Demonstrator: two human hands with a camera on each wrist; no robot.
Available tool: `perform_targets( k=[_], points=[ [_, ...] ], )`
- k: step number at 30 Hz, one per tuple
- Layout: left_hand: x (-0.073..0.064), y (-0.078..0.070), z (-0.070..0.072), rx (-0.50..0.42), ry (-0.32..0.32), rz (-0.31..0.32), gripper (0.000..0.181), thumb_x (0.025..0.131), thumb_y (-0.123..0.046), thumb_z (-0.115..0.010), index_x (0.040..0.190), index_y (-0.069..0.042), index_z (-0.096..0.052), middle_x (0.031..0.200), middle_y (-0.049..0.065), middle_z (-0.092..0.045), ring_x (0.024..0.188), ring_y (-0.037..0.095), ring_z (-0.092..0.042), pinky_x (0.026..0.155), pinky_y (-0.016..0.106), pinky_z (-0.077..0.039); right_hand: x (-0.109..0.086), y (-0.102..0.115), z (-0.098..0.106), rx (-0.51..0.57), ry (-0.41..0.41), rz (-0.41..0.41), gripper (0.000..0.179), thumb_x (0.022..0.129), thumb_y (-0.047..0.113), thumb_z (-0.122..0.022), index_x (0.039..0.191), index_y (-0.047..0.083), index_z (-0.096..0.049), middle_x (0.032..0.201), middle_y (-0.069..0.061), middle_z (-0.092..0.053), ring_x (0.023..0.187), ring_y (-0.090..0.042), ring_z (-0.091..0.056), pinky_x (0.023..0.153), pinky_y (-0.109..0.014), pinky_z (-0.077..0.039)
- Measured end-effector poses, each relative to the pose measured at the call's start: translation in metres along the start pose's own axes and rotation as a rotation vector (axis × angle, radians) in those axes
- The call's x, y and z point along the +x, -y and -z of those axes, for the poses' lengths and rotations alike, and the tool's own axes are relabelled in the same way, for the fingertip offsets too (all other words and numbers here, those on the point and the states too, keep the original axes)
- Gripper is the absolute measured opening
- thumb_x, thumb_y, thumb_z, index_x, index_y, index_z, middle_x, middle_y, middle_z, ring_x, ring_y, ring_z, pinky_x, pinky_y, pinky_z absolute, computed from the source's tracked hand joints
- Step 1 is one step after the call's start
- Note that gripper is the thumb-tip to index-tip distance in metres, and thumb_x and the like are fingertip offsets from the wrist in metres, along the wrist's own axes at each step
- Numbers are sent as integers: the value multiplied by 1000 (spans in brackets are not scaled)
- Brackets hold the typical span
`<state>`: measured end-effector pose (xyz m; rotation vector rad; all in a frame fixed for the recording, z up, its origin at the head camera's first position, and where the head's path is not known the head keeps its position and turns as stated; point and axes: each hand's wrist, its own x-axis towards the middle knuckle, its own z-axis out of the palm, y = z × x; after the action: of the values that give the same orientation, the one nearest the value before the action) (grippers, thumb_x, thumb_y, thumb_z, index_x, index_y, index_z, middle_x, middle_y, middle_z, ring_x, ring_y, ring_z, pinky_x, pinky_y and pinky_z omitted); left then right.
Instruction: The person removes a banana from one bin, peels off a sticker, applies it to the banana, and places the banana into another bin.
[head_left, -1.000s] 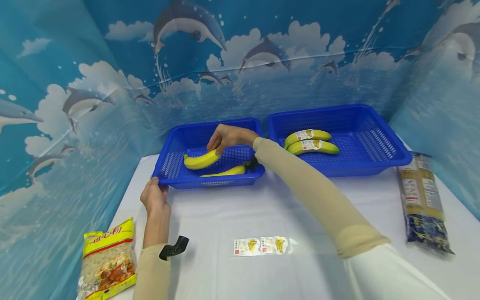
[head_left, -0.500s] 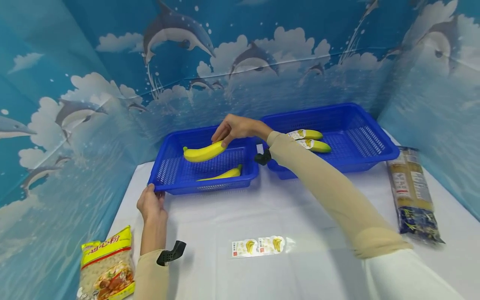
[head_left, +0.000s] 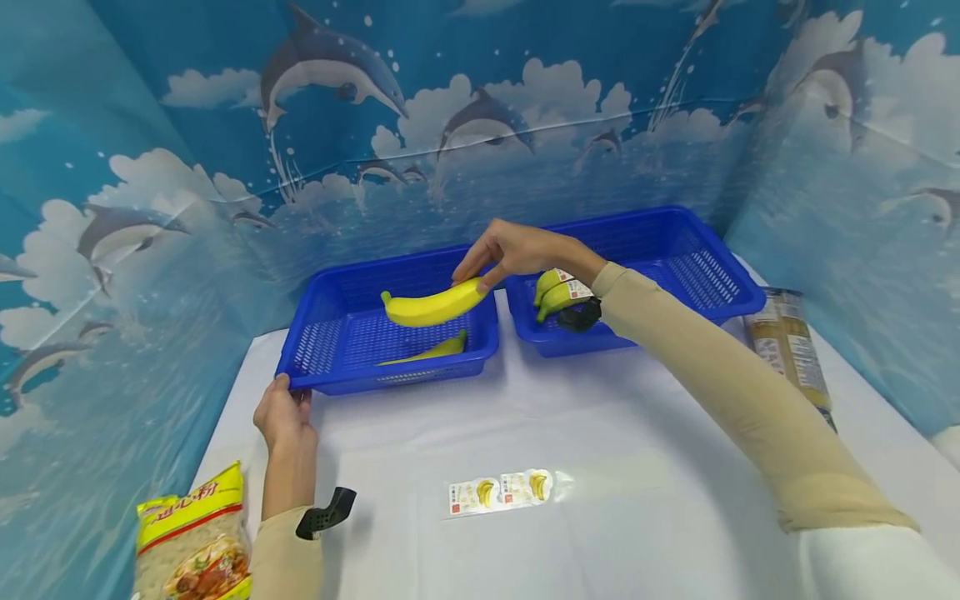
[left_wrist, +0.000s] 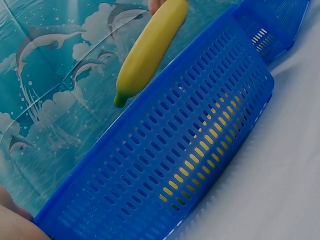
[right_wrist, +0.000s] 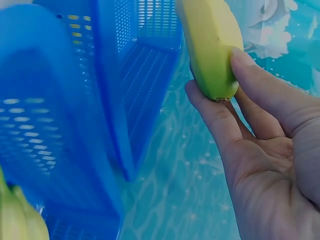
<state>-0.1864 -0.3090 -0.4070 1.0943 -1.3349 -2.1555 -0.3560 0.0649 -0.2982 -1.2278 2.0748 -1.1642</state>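
A yellow banana [head_left: 431, 308] hangs over the left blue basket [head_left: 386, 382], pinched near its right end between the thumb and fingers of my right hand [head_left: 517, 250]. The right wrist view shows the thumb on one side of the banana's greenish tip [right_wrist: 220, 90]. At the left basket's front left corner, my left hand [head_left: 285, 417] grips the rim. A second banana [head_left: 438, 350] lies inside that basket along its front wall, partly hidden; its yellow shows through the slots in the left wrist view. Two bananas with stickers [head_left: 558, 296] lie in the right blue basket [head_left: 708, 275], partly behind my right wrist.
On the white table, a strip of two banana stickers [head_left: 501, 493] lies front and centre. A yellow food bag [head_left: 195, 537] sits at the left, and a clear pack of noodle-like contents [head_left: 791, 350] at the right. A dolphin-print curtain [head_left: 480, 167] surrounds the back and sides.
My right hand has lifted the banana up out of the left basket and moved it right, toward the other basket. My left hand stays at the corner. The head view has shifted slightly right.
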Motion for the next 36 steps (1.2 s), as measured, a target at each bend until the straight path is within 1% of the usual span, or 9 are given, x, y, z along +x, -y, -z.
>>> perform_targets(
  k=[6, 12, 17, 21, 25, 28, 31, 33, 36],
  points=[
    [2, -1, 1, 8, -5, -1, 52, 116, -30, -50, 165, -15, -44, 164, 1, -52, 136, 12, -57, 115, 23, -46, -32, 1, -6, 22, 38, 31, 36, 96, -8, -76, 132, -2, -75, 135, -19, -73, 124, -33, -71, 94, -39, -64],
    [2, 0, 1, 6, -3, -8, 52, 115, -31, -51, 165, -15, -45, 163, 1, -53, 136, 13, -57, 116, 24, -45, -61, -2, -14, 7, 32, 27, 36, 96, -4, -78, 131, 3, -77, 130, -15, -76, 114, -30, -76, 82, -37, -67],
    [2, -1, 0, 4, -1, -5, 52, 115, -31, -51, 165, -16, -45, 163, 0, -52, 138, 13, -57, 117, 24, -44, -86, -6, -21, 31, 40, 34, 38, 96, -3, -78, 133, 1, -75, 130, -17, -76, 114, -34, -75, 87, -38, -66],
    [1, -1, 1, 5, -1, -6, 51, 115, -31, -51, 164, -16, -46, 162, 1, -53, 137, 13, -57, 117, 24, -44, -104, -12, -27, 52, 39, 77, 38, 96, -5, -78, 133, -3, -74, 129, -21, -75, 111, -36, -74, 89, -38, -66],
    [2, -1, 2, 12, -5, -10, 51, 115, -32, -50, 164, -16, -47, 162, 1, -54, 136, 13, -57, 116, 24, -44, -122, -19, -34, 99, 27, 88, 37, 95, -6, -78, 132, -5, -74, 130, -23, -74, 108, -30, -76, 86, -38, -66],
    [2, -2, 2, 0, 0, -15, 51, 115, -31, -51, 163, -15, -48, 162, 1, -54, 137, 13, -57, 117, 24, -44, -133, -23, -39, 89, 22, 82, 36, 96, -5, -77, 132, -3, -75, 130, -20, -75, 101, -22, -77, 81, -34, -66],
    [3, -3, 1, -18, 11, -20, 51, 115, -30, -51, 163, -14, -48, 162, 2, -54, 138, 13, -57, 117, 25, -44, -143, -27, -46, 92, 20, 63, 36, 96, -5, -78, 131, -1, -76, 129, -17, -76, 97, -19, -77, 79, -33, -66],
    [3, -2, 1, -16, 12, -21, 50, 115, -29, -51, 163, -14, -48, 162, 2, -54, 137, 13, -57, 117, 25, -44, -148, -30, -50, 106, 20, 48, 35, 95, -4, -78, 130, 0, -77, 129, -16, -77, 98, -18, -76, 79, -32, -66],
    [3, -1, 2, -6, -2, -21, 50, 115, -29, -51, 162, -14, -49, 161, 2, -55, 136, 13, -58, 116, 24, -45, -152, -36, -57, 160, 33, 38, 36, 95, -6, -78, 130, -1, -76, 129, -17, -76, 106, -18, -76, 85, -33, -66]
  ],
)
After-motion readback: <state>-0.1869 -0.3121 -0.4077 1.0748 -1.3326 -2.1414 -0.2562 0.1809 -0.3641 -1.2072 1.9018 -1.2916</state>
